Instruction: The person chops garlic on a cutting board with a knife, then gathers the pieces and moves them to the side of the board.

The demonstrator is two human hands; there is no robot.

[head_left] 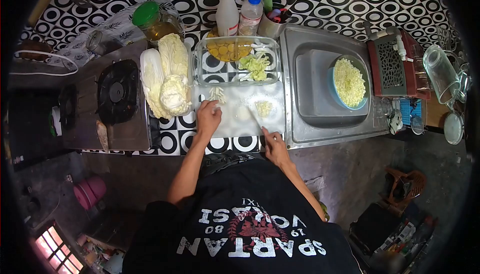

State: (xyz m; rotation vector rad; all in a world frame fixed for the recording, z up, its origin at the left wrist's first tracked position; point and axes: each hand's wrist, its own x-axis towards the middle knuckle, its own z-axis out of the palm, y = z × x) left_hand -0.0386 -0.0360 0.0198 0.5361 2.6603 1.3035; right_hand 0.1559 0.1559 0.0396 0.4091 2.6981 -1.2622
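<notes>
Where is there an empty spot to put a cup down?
Bare patches: sink floor left of the blue bowl, and the counter edge between board and person. Crowded: the back row of bottles and glass dish.

A black short-sleeved T-shirt (pixel 250 224) is worn, and both forearms are left bare from above the elbow down. White block lettering is printed across the chest (seen upside down from the head camera), reading "SPARTAN", with a second white word above it. A dark red wreath-like emblem is set between the lines, with small numerals beside it. No watch, rings or gloves are seen.
</notes>
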